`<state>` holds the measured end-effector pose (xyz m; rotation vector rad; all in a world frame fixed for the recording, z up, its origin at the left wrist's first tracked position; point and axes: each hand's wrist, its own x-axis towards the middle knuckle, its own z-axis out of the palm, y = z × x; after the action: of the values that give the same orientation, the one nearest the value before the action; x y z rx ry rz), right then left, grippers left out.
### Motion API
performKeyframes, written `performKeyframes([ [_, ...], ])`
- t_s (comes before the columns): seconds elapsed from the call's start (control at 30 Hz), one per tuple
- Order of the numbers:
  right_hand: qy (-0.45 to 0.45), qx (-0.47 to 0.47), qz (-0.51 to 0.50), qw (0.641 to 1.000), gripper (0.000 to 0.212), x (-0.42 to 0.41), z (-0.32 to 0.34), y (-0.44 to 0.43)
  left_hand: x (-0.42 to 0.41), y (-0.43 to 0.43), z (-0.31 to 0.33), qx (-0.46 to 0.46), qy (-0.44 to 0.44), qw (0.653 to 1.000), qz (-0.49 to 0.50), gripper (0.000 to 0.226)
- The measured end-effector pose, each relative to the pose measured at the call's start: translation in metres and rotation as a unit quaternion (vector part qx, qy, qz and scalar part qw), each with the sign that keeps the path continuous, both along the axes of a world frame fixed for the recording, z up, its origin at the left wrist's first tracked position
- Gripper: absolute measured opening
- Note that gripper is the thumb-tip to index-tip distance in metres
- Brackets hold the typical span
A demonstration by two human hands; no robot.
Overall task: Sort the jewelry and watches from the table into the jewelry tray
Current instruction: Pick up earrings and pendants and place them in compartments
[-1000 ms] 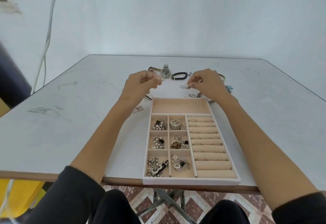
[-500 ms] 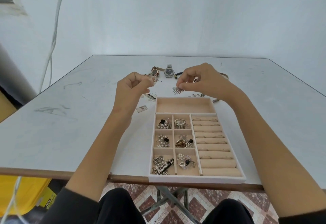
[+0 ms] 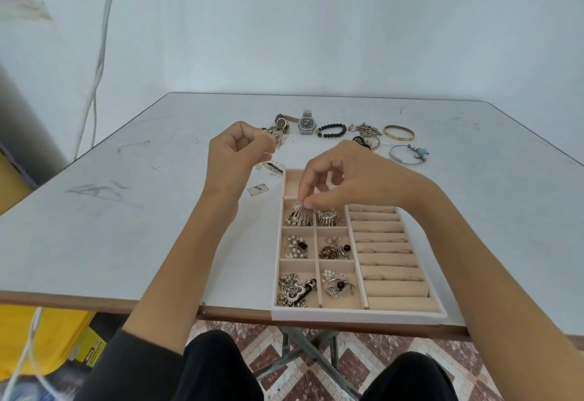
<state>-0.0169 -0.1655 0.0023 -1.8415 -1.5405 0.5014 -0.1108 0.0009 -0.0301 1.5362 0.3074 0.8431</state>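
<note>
While our right hand [image 3: 357, 179] hangs over the jewelry tray [image 3: 357, 315], thumb and forefinger pinch a silver fan-shaped piece [image 3: 300, 215], which dips into the far-left of the six small compartments. Our left hand [image 3: 237, 154], fingers curled, pinches a small silvery piece [image 3: 275, 136] beyond the tray. Further back on the table [image 3: 126, 211] lie the silver watch [image 3: 307, 122], beaded bracelet [image 3: 331, 131] and gold bangle [image 3: 398, 132].

The left forearm [image 3: 180, 268] and right forearm [image 3: 493, 268] reach toward 12 o'clock. The left hand [image 3: 237, 151], at 10 o'clock from the right, has curled fingers with the thumb against the forefinger; any hold is unclear. The right hand [image 3: 354, 179] arches, its fingertips [image 3: 312, 203] aimed toward 7 o'clock, pinching a silver fan-shaped piece [image 3: 301, 216].
</note>
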Motion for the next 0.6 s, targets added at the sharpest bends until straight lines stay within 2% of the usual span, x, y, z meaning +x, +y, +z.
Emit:
performKeyframes([
  [0.6, 0.007, -0.053, 0.034, 0.998, 0.007, -0.011, -0.014, 0.001, 0.001, -0.001, -0.001, 0.012, 0.016, 1.0, 0.002, 0.005],
])
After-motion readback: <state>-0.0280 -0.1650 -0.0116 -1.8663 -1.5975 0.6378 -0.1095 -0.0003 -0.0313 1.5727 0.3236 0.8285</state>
